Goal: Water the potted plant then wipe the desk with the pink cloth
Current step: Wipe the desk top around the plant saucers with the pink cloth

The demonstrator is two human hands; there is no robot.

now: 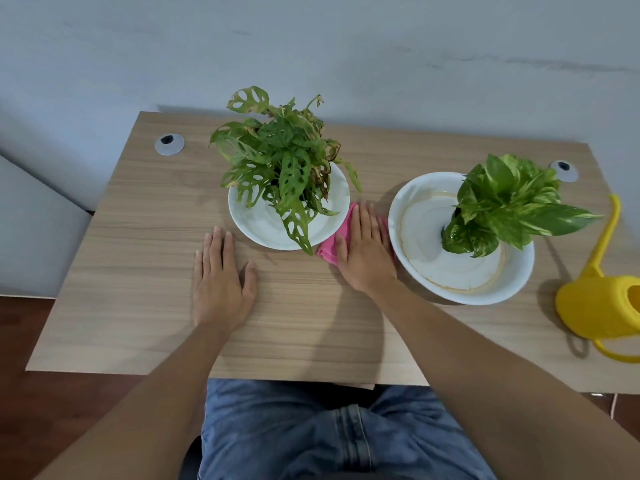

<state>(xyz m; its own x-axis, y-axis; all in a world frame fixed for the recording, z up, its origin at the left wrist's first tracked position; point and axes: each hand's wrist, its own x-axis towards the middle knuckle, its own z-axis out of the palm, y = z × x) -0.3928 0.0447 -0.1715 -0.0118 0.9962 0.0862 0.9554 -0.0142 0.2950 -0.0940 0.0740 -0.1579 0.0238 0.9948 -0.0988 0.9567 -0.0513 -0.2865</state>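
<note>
Head view looks down on a wooden desk (138, 306) whose far edge runs along a grey wall. Right hand (363, 251) lies flat, fingers together and stretched out, pressing the pink cloth (329, 249) against the surface in the narrow lane between two white dishes; it is not pinching the cloth, only bearing down on it, which suits wiping better than a grasp would. Only the cloth's left side and a sliver by the right dish show, the rest being under the palm. Left hand (221, 282) rests empty and open, palm down, nearer the front edge and left of the cloth, probably to steady the body while the other arm works. A holey-leaved plant (280, 157) stands in the left dish (256, 226) towards the far edge at the middle, one leaf hanging over the rim beside the cloth. A variegated plant (509, 206) sits in the right dish (450, 289), which shows brownish rings, likely from standing water. The yellow watering can (595, 306) stands set aside by the right edge, spout pointing away, so watering seems finished and wiping is in hand. The tight gap means each stroke risks nudging a dish.
</note>
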